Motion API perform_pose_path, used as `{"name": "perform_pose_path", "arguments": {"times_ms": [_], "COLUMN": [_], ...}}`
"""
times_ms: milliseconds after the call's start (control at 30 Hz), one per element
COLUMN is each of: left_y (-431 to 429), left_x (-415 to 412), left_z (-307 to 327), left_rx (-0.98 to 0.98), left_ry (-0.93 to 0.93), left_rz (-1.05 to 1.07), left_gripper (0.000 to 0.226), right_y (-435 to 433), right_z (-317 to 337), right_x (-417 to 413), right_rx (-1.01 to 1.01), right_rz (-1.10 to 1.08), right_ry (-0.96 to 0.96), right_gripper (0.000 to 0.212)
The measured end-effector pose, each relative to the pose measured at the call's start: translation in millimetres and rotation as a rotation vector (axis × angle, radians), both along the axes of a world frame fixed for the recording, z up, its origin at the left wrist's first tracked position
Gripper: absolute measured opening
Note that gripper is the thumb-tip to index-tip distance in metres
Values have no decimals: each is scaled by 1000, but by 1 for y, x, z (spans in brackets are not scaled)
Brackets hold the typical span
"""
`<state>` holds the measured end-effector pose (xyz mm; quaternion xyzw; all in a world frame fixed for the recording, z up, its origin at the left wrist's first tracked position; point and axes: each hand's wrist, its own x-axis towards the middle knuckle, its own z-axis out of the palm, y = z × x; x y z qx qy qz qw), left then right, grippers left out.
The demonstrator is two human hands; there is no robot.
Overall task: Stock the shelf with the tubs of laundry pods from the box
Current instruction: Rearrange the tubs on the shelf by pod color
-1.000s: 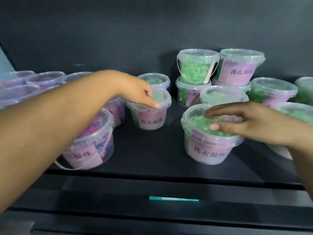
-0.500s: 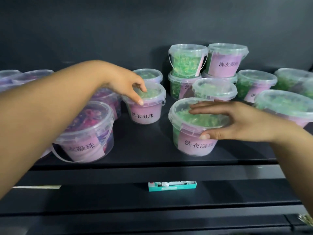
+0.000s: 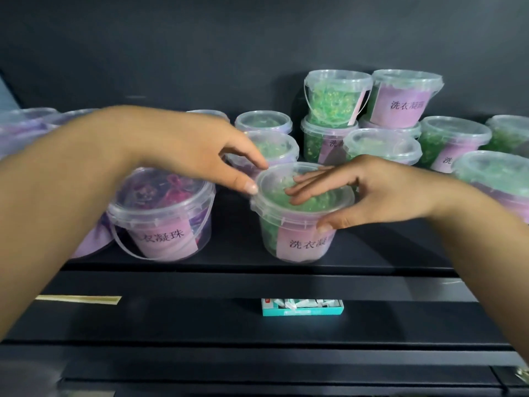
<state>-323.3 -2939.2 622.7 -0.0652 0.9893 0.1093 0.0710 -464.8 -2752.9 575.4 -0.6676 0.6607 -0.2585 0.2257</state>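
Dark shelf [image 3: 233,242] — right grip [image 3: 378,191] clasps the front green tub [image 3: 297,245]; left grip [image 3: 194,147], released, touches its rim.

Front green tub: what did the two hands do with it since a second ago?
The left hand let go of the small green tub behind and moved right to touch the rim of the front green tub. The right hand dropped its thumb from the lid to the side, gripping it, and the tub seems to have slid left, toward the purple tub. The other tubs stayed put.
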Motion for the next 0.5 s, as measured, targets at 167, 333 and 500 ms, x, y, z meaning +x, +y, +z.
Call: {"name": "perform_pose_path", "arguments": {"times_ms": [167,333,500], "left_y": [-2,1,7], "left_x": [31,36,39], "left_z": [-18,-35,-40], "left_rx": [62,93,64], "left_ry": [50,151,193], "left_rz": [43,95,73], "left_gripper": [68,85,92], "right_y": [-14,-22,-25], "right_z": [-6,-6,-8], "right_x": [10,17,23], "right_rx": [-31,-77,-100], "right_rz": [16,-7,40], "right_ry": [-55,-121,-148], "right_gripper": [40,36,32]}}
